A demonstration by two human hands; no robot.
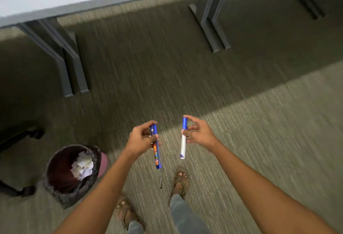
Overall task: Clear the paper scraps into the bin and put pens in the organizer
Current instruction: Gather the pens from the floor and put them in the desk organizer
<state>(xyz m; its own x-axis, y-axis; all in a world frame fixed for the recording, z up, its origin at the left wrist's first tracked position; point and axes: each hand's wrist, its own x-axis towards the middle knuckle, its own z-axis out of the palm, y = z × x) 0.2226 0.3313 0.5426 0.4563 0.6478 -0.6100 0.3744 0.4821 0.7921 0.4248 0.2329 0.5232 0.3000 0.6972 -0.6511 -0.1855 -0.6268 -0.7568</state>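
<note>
Above open carpet, left hand point(142, 139) gripping pens point(155, 146), right hand point(198, 131) pinching marker point(183, 138); bin point(72, 174) left

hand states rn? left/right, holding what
Left hand: closed on a bundle of pens.
Right hand: closed on a white marker, blue cap up.

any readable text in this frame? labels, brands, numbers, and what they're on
None can be read.
Bundle of pens in the left hand: bright orange and blue print on one barrel, too blurred to tell whether it holds any words.
White marker with blue cap in the right hand: a blue mark near its lower end, too small to read.
Bin, table edge, carpet: no text visible.
</note>
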